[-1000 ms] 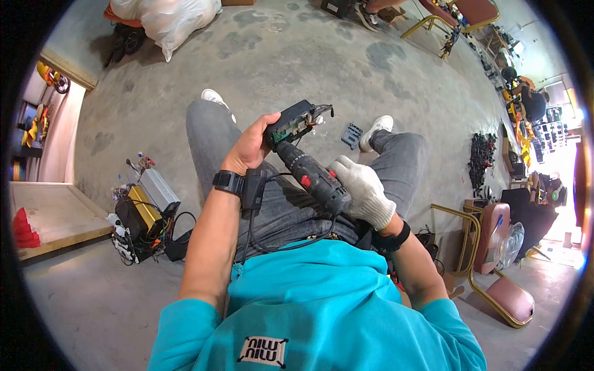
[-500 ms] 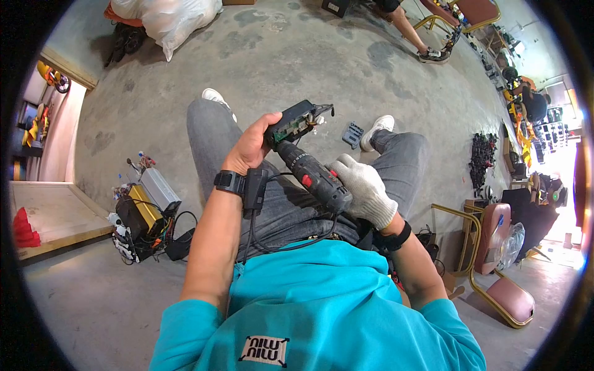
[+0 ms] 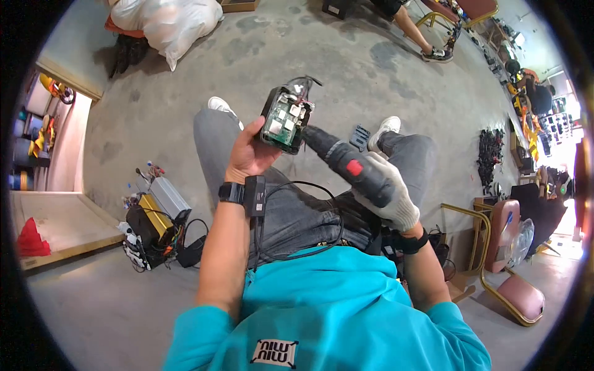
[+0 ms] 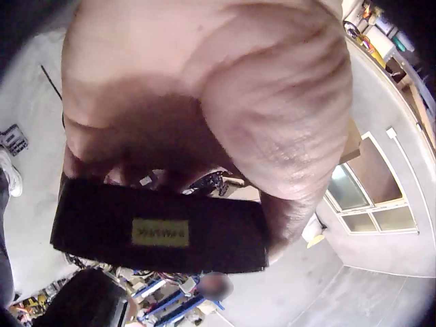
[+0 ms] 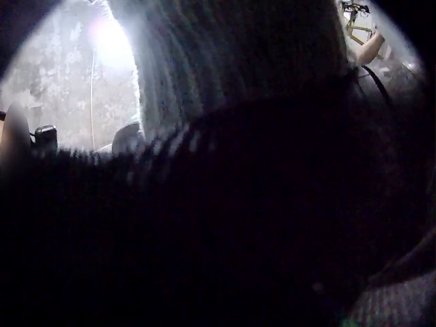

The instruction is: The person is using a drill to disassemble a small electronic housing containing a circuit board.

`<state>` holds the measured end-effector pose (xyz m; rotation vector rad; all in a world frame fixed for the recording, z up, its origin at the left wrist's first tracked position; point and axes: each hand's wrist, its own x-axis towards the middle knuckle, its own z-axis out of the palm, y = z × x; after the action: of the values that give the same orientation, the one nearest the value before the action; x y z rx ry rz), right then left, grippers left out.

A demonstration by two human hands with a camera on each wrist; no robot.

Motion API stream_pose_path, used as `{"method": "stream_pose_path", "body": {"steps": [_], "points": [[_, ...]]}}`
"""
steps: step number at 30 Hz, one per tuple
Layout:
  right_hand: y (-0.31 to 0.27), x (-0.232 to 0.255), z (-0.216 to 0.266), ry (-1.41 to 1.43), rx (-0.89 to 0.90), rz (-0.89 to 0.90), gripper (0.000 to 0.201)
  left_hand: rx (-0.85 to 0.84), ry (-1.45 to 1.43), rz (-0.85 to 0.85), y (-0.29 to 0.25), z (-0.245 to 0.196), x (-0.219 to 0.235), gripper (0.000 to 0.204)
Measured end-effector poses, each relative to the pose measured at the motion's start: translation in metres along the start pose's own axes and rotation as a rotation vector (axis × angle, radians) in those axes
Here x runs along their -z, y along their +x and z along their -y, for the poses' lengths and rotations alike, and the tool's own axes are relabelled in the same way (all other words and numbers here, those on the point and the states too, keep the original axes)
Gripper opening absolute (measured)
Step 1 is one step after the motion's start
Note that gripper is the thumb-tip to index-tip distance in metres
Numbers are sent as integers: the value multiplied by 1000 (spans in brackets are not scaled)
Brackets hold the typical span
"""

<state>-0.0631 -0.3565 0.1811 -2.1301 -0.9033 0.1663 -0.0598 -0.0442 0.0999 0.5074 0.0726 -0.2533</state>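
A black case with a green circuit board inside and dark wires at its far end is gripped by the bare left hand. In the left wrist view the left hand holds the dark case by its edges, a small label facing the camera. The gloved right hand grips a black power drill with a red button, its front end close to the case's right side; whether they touch I cannot tell. Knitted glove and darkness fill most of the right wrist view.
A grey bit holder lies on the floor by the right shoe. Metal boxes with wires stand at the left, a fallen chair at the right. A white bag and another person's leg are farther off.
The case has tilted so its circuit board faces up toward the head camera. The drill has moved right, away from the board's near end, with the right hand. The view has shifted slightly.
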Motion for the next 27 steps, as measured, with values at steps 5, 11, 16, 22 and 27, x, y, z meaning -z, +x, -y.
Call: {"method": "stream_pose_path", "body": {"steps": [5,11,16,22,27], "points": [[-12,3,4,479,-333,-151,42,-124,151,206,-8,-5,-30,91],[10,11,23,1308,-546,-270,43,-226,361,79,-25,8,-61,69],[27,5,38,1562,-534,-424,39,-473,929,114,-19,27,-109,121],[23,3,43,1373,-591,-413,37,-428,959,146,-27,33,-119,128],[22,9,45,1297,-507,-398,42,-351,1269,146,-38,29,-93,93]]}}
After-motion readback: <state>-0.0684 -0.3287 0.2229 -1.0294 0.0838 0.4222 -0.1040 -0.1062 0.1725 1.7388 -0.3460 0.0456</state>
